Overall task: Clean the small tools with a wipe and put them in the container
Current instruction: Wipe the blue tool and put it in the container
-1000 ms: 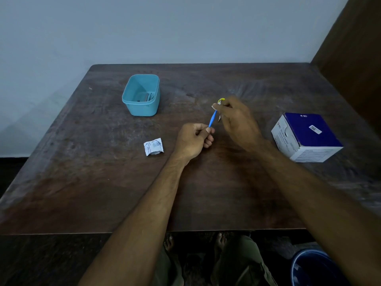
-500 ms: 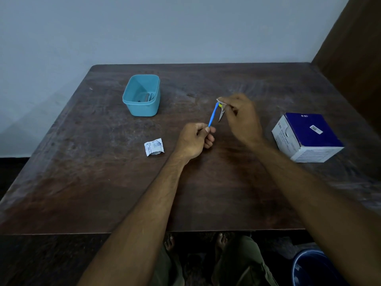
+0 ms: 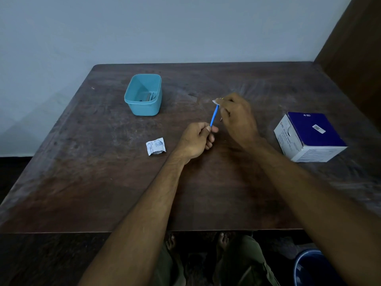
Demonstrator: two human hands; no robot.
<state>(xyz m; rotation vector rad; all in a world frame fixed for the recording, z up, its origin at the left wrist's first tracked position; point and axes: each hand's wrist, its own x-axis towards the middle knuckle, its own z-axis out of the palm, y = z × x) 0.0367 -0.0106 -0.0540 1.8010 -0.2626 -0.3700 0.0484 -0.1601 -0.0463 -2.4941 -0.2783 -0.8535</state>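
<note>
Over toward the table's (image 3: pixel 103 182) far left corner sits the teal container (image 3: pixel 143 104), same spot as a second ago, a few small tools (image 3: pixel 149 97) lying in its bottom, too dim to tell apart. Nearer the middle of the surface, the crumpled white wrapper (image 3: pixel 155 146) hasn't budged either, lying just left of the left wrist. Now the action: the left hand (image 3: pixel 194 140) still pinches the lower end of the blue tool (image 3: pixel 214 116), fingers curled round it, and it has barely shifted. The tool stands tilted, its top leaning away toward the far edge. Up at that top end the right hand (image 3: pixel 237 115) grips the white wipe (image 3: pixel 215 102) closed around the tip, a speck of yellow just peeking out beside the fingers. A second back the yellow end showed clearly above the hand; half a second back the wipe had slid up over it, and now the wipe covers it almost entirely. Off near the right edge, the blue-and-white box (image 3: pixel 309 137) stays put, well apart from both hands
</note>
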